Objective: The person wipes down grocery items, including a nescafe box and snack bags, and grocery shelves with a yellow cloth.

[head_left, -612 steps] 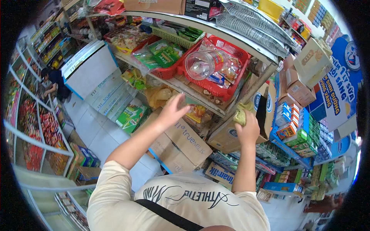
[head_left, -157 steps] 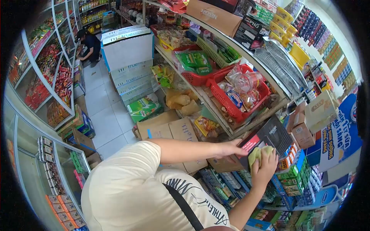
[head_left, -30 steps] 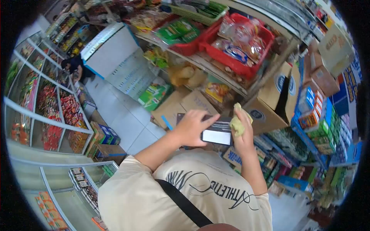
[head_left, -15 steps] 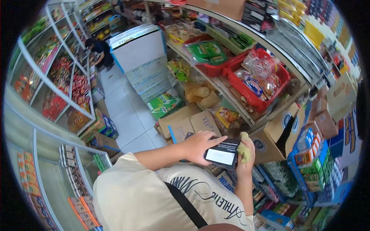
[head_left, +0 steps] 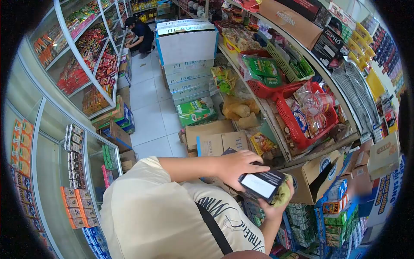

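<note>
- From my remote seat, the dark box [head_left: 261, 184] hangs held just left of the brown carton [head_left: 305, 176], tilted, pale label upward.
- I see the left hand [head_left: 239, 169] clasping it, fingers laid across the top; its underside is hidden from me.
- The right hand [head_left: 278, 206], between the box and the carton, has its fingers curled around a yellow-green cloth [head_left: 282, 194] against the box's right end; I can't tell whether it bears weight too.
- I'd keep the left grip steady, so the cloth can press without turning the box.
- I'd rub flat along that end, lightly at the corners, keeping clear of the red basket [head_left: 291, 131] above the carton.
</note>
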Demonstrator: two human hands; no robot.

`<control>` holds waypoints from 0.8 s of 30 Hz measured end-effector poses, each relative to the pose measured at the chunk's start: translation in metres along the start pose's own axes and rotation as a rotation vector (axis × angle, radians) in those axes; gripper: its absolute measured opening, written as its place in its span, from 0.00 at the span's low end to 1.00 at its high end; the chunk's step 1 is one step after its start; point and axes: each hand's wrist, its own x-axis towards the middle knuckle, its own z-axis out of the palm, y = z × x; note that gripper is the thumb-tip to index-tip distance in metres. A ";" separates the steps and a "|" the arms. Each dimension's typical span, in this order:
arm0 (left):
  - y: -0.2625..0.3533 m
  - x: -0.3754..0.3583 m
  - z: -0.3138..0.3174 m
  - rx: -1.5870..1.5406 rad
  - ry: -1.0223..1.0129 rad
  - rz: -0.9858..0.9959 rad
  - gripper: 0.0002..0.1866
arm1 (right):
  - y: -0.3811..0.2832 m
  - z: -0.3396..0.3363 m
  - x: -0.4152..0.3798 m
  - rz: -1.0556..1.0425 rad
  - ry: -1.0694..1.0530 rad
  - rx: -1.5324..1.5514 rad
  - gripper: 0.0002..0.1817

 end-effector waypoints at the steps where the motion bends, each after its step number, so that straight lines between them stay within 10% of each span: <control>1: 0.001 0.002 0.001 0.025 0.065 0.050 0.40 | -0.002 -0.002 0.003 0.025 0.023 0.042 0.56; 4: 0.012 0.006 -0.005 -0.037 0.222 0.134 0.24 | 0.003 -0.014 0.005 -0.023 0.127 0.020 0.55; 8: -0.007 -0.021 0.024 -0.323 -0.062 0.066 0.13 | -0.003 -0.025 -0.001 0.005 0.189 -0.050 0.55; 11: -0.013 -0.045 0.009 -0.626 -0.294 -0.304 0.14 | 0.006 -0.038 -0.014 -0.003 0.137 -0.405 0.54; 19: 0.048 -0.004 -0.090 -0.896 -0.609 0.321 0.15 | 0.022 -0.026 -0.026 0.238 0.194 -0.119 0.50; 24: 0.058 -0.002 -0.091 -0.626 -0.596 0.276 0.10 | 0.033 -0.021 -0.026 0.198 0.190 -0.125 0.50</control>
